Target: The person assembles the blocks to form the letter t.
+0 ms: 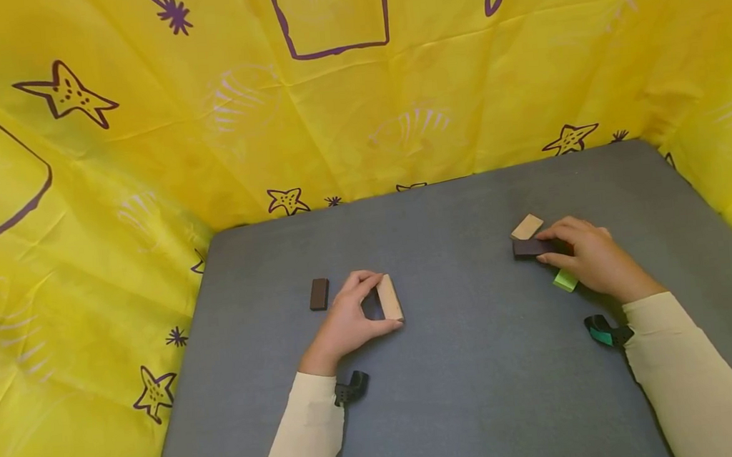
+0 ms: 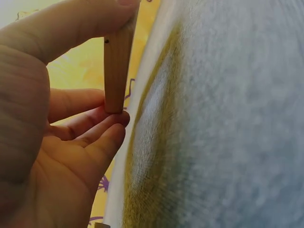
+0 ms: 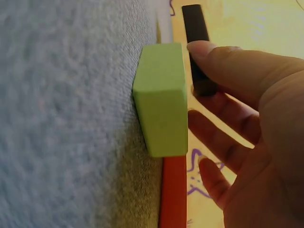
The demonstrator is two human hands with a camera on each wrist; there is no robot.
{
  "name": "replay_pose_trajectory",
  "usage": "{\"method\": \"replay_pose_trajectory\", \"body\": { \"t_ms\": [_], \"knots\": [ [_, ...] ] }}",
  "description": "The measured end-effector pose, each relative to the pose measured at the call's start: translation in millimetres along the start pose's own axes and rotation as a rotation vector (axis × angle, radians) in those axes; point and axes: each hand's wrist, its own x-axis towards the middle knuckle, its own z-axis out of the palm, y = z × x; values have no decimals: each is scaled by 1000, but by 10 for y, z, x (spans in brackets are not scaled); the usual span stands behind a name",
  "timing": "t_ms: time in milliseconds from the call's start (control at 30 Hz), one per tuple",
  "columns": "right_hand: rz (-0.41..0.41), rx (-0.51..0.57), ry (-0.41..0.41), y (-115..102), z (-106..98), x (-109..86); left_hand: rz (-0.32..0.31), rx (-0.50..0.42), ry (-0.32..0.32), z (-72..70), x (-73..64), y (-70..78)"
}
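Observation:
My left hand (image 1: 346,323) grips a pale wooden block (image 1: 389,298) by its two ends, thumb at the near end and fingertips at the far one. Seen from the left wrist, that block (image 2: 117,71) stands between thumb and fingers, over the grey surface. On the other side, my right hand (image 1: 590,257) pinches a dark block (image 1: 531,247) at its right end. The right wrist view shows the dark block (image 3: 195,47) between thumb and fingers, beyond a light green block (image 3: 161,99). A red block (image 3: 174,190) lies behind the green one; the hand hides it from the head view.
A dark brown block (image 1: 319,294) lies left of my left hand. Just behind the dark block is another pale wooden block (image 1: 527,226). The grey table (image 1: 463,393) ends at yellow cloth (image 1: 345,130) at the back and both sides.

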Motion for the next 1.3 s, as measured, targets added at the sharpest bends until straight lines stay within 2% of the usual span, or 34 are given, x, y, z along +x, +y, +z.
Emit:
{"method": "replay_pose_trajectory", "body": {
  "t_ms": [200, 433, 600, 1067, 1300],
  "knots": [
    [2, 44, -11, -121, -1, 7, 16, 3, 6, 15, 0, 51],
    [-95, 46, 34, -184, 98, 29, 71, 8, -17, 60, 19, 123],
    [-116, 79, 37, -277, 150, 46, 91, 17, -40, 103, 35, 184],
    [-126, 108, -44, -533, 340, 119, 103, 35, -131, 295, 111, 377],
    [-97, 137, -88, -608, 409, 205, 149, 79, -163, 440, 184, 464]
  ]
}}
